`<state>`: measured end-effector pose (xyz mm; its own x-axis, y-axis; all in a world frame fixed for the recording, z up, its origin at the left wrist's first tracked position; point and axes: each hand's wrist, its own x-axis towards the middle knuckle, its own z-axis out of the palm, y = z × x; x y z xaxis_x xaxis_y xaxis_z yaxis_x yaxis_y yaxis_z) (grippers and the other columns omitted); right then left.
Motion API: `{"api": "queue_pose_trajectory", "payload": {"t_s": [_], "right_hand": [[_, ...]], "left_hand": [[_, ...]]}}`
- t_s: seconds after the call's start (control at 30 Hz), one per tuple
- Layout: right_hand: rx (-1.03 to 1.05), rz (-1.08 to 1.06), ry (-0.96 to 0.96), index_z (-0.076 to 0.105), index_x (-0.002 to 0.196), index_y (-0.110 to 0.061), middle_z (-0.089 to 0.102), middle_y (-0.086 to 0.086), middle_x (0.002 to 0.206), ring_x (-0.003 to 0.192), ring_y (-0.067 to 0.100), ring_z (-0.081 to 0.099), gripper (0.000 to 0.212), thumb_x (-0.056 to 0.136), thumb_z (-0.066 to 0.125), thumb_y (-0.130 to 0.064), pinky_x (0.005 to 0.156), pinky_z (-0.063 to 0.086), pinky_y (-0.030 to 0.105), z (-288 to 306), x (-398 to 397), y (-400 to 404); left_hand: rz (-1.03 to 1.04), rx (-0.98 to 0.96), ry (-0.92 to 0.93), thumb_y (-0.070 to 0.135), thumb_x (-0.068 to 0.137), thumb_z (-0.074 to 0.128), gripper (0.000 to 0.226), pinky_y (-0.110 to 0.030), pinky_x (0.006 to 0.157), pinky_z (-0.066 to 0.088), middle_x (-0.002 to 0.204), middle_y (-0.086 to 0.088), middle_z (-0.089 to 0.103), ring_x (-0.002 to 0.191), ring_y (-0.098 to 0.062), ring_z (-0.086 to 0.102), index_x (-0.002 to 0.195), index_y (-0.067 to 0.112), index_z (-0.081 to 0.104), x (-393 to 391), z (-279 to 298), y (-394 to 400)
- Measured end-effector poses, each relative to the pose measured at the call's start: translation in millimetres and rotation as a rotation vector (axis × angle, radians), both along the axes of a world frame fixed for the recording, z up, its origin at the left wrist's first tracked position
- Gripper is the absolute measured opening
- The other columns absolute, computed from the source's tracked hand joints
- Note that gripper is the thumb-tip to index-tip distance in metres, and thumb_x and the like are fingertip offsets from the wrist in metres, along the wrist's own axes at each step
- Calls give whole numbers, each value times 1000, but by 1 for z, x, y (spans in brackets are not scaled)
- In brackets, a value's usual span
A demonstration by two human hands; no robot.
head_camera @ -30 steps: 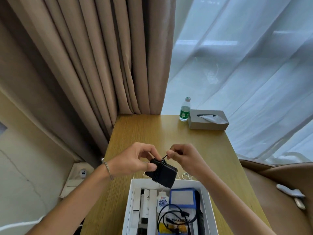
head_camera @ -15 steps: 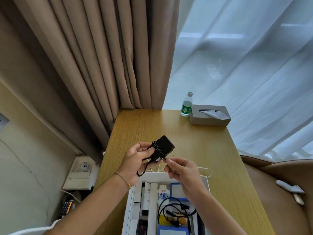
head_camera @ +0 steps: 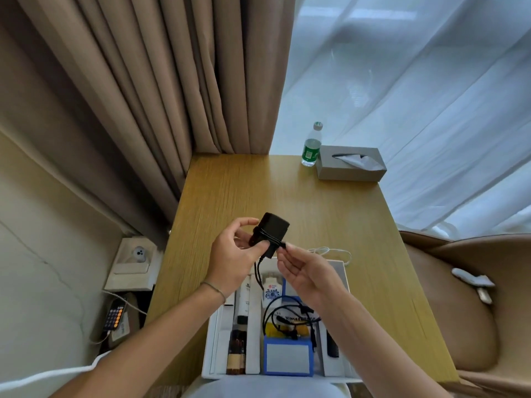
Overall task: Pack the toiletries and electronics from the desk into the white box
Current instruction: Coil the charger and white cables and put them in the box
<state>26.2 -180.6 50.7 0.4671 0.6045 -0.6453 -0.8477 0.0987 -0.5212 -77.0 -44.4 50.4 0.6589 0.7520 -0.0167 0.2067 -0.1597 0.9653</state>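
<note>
A black charger block (head_camera: pixel 271 229) with its cord wound around it hangs above the far end of the white box (head_camera: pixel 212 337). My left hand (head_camera: pixel 232 257) grips the charger from the left, thumb on its near face. My right hand (head_camera: pixel 304 275) pinches the black cord end (head_camera: pixel 282 245) at the charger's right side; a loose loop of cord dangles below. Inside the box lie white tubes (head_camera: pixel 244 294), a brown bottle (head_camera: pixel 236 351), a blue-framed case (head_camera: pixel 288 358), coiled black cables (head_camera: pixel 290 318) and a black comb (head_camera: pixel 332 343). A white cable (head_camera: pixel 330 251) lies on the desk beyond the box.
On the wooden desk (head_camera: pixel 287 193), a green-labelled water bottle (head_camera: pixel 311 145) and a grey tissue box (head_camera: pixel 351 162) stand at the far right corner. Beige curtains hang behind. A tan chair (head_camera: pixel 465 297) sits to the right. A phone (head_camera: pixel 115 314) lies on the floor at left.
My view has tilted further down, showing more of the box. The charger stays held above the box; my right hand has shifted to pinch the cord end at its side.
</note>
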Motion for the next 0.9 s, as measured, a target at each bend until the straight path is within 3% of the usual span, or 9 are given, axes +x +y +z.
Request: {"api": "queue_pose_trajectory", "payload": {"t_s": [0.1, 0.2, 0.33, 0.4, 0.53, 0.67, 0.8, 0.9], "right_hand": [[-28, 34, -50, 74, 99, 0, 76, 13, 89, 78, 19, 72, 13, 91, 69, -7, 77, 61, 28, -3, 0, -7], [-142, 130, -262, 77, 104, -9, 78, 11, 100, 92, 22, 74, 17, 88, 75, -12, 80, 59, 30, -6, -2, -11], [-216, 210, -460, 74, 107, -13, 78, 11, 105, 107, 29, 72, 21, 89, 73, -4, 98, 57, 42, -10, -9, -10], [-247, 225, -479, 69, 110, -10, 76, 15, 109, 107, 31, 72, 22, 89, 72, -3, 99, 56, 44, -14, -12, -10], [-193, 298, -406, 61, 118, -6, 74, 21, 112, 92, 26, 71, 33, 88, 74, -3, 82, 56, 36, -23, -19, -12], [-194, 321, -371, 58, 117, -5, 74, 20, 102, 79, 20, 71, 39, 84, 71, 10, 66, 55, 28, -37, -29, -13], [-326, 338, -384, 61, 111, -6, 75, 20, 108, 78, 17, 72, 35, 82, 76, 7, 61, 55, 24, -55, -37, -12], [-463, 396, -428, 63, 109, -7, 74, 16, 102, 80, 20, 69, 36, 79, 81, 1, 65, 56, 28, -70, -47, -9]], "left_hand": [[-77, 51, 66, 22, 75, 84, 47, -21, 65, 55, 72, 9, 61, 69, -7, 65, 110, 45, 63, -9, -8, -1], [-125, 107, 158, 28, 71, 87, 52, -27, 66, 58, 71, 8, 62, 68, -10, 65, 114, 41, 62, -18, -16, -6], [-142, 59, 216, 36, 67, 89, 54, -25, 63, 58, 65, 10, 66, 64, -6, 66, 115, 37, 65, -25, -25, -12], [-172, 48, 240, 37, 66, 89, 53, -22, 60, 55, 64, 9, 65, 62, -4, 65, 113, 38, 65, -29, -29, -13], [-211, 3, 259, 34, 68, 90, 54, -30, 63, 58, 71, 4, 70, 67, -10, 68, 117, 35, 66, -40, -33, -11], [-287, -59, 281, 34, 75, 85, 50, -41, 71, 62, 78, -5, 74, 71, -18, 71, 122, 28, 67, -54, -34, -2], [-173, 156, 353, 43, 84, 74, 30, -20, 64, 55, 78, 7, 66, 71, -6, 64, 110, 29, 69, -71, -38, 19], [-76, 293, 413, 30, 85, 76, 21, -23, 65, 54, 80, 8, 61, 72, -7, 60, 105, 29, 68, -85, -47, 34]]}}
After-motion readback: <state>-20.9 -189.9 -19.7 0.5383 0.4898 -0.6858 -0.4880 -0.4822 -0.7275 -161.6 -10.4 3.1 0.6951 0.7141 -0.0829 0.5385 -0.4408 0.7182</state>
